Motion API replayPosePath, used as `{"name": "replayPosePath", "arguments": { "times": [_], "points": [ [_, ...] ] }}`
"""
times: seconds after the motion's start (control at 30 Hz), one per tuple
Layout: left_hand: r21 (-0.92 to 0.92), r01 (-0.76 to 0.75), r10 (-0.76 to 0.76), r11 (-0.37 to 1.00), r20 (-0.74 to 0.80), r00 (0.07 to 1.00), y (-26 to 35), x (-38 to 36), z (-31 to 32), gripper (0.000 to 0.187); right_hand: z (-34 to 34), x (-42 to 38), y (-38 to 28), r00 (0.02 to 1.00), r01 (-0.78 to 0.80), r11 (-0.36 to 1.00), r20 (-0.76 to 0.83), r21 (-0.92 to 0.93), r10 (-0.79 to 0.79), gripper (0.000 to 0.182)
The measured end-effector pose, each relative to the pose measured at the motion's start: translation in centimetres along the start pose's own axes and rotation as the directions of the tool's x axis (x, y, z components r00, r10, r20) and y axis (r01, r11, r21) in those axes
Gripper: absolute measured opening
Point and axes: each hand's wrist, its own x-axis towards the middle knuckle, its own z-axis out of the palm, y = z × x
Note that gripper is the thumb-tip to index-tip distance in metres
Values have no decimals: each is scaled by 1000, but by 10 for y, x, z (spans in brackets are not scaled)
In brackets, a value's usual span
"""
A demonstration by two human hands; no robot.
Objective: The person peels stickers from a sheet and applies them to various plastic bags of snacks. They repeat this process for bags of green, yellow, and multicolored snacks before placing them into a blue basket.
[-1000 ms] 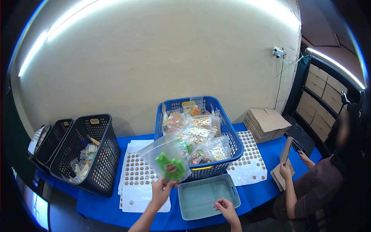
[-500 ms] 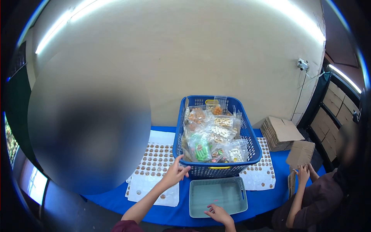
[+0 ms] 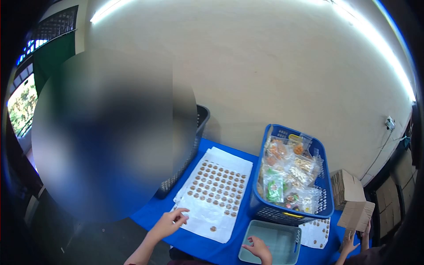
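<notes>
My left hand (image 3: 170, 223) hovers at the lower left edge of a white sticker sheet (image 3: 212, 190) with rows of small round brown stickers; its fingers are apart and hold nothing I can see. My right hand (image 3: 257, 248) is over the left part of a shallow grey-green tray (image 3: 282, 234), fingers spread. Behind the tray stands a blue basket (image 3: 289, 216) filled with clear bags of snacks, among them a bag of green pieces (image 3: 274, 187). Part of another sticker sheet (image 3: 316, 236) shows right of the tray.
At the right, a co-worker's hands (image 3: 350, 242) hold a cardboard piece (image 3: 357, 215) beside a stack of folded cardboard (image 3: 346, 187). A dark basket (image 3: 202, 118) stands at the left, partly behind a large blurred area. Blue cloth (image 3: 198, 248) covers the table.
The view has turned left, so the baskets and tray appear farther right. My left hand has moved from the blue basket's front left corner to the sticker sheet. My right hand stays by the tray.
</notes>
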Motion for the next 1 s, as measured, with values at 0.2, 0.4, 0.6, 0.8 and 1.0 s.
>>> {"name": "replayPosePath", "arguments": {
  "times": [0.2, 0.4, 0.6, 0.8, 1.0],
  "points": [
    [-134, -42, -1, 990, -305, 952, -4, 21, -84, 15, -5, 20, -85, 997, -48, 943, 78, 329, 24, 47],
    [-297, -172, 43, 939, -396, 917, -28, 31, -146, 14, 10, 45, -116, 966, -117, 863, 259, 491, -16, 44],
    [-284, -237, 73, 929, -489, 869, -46, 41, -218, 15, 38, 86, -167, 895, -197, 319, 303, 927, -327, 34],
    [-39, -319, 284, 947, -360, 889, -36, 92, -283, 14, 94, 118, -199, 968, -145, -228, 91, 963, -234, 41],
    [-102, -272, 273, 957, -4, 962, -34, 212, -305, 16, 135, 105, -205, 993, -103, -459, 62, 883, -102, 49]
  ]
}}
